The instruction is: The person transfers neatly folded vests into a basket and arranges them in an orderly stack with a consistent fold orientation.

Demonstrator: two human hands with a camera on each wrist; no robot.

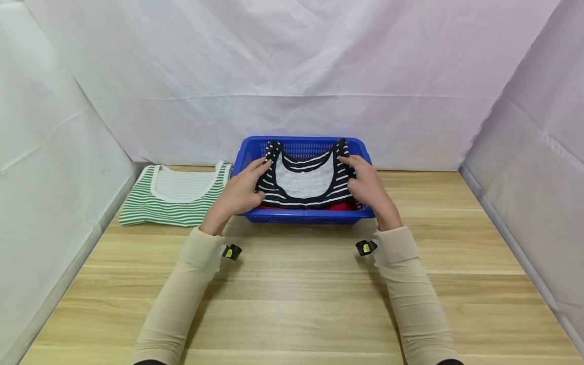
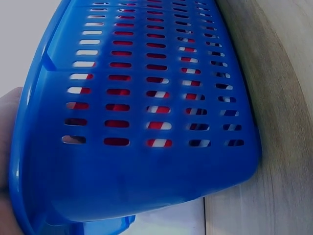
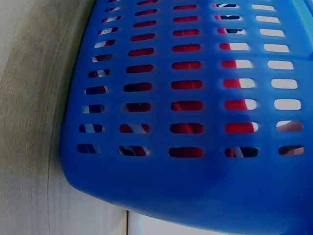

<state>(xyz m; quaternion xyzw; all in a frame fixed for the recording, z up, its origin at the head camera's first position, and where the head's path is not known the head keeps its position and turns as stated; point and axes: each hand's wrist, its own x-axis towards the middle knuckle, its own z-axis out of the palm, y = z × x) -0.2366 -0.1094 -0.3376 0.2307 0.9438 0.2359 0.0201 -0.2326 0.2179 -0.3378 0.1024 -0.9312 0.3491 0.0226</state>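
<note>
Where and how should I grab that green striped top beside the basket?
Probably best to pinch both shoulder straps of the green striped top, coming from above: it lies flat on the table, straps uncovered on either side of the wide neckline. The blue basket sits close by its right edge.

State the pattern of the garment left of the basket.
The garment has green and white stripes; head view shows it best.
</note>
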